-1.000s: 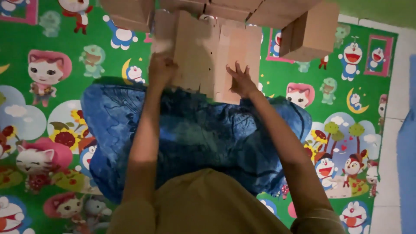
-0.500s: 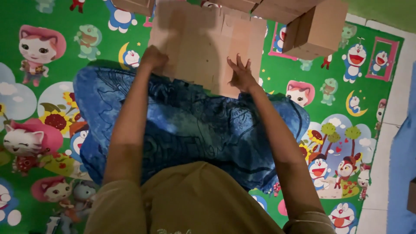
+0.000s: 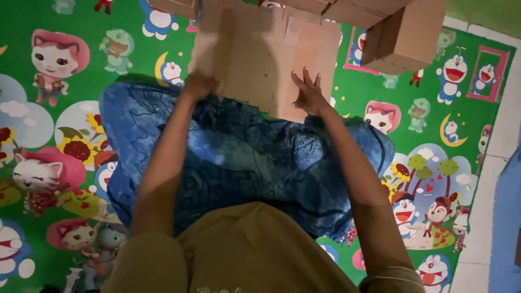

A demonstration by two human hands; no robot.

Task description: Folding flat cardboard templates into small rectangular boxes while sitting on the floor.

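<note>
The flat cardboard sheet (image 3: 260,54) sits top center of the frame, long axis running up and away from the lap. Left hand (image 3: 198,87) is curled around its lower left edge. Right hand (image 3: 309,92) has its fingers spread flat on the lower right part, pressing rather than gripping. Folded boxes (image 3: 407,32) are stacked at upper right on the green cartoon mat (image 3: 65,108).

A green floor mat printed with cartoon cats, sunflowers and moons (image 3: 81,65) covers the floor. A blue patterned cloth (image 3: 244,163) lies over the person's lap, above an olive-brown shirt (image 3: 244,249). Pale floor tiles (image 3: 488,228) edge the mat at right, near a blue fabric (image 3: 507,206)
</note>
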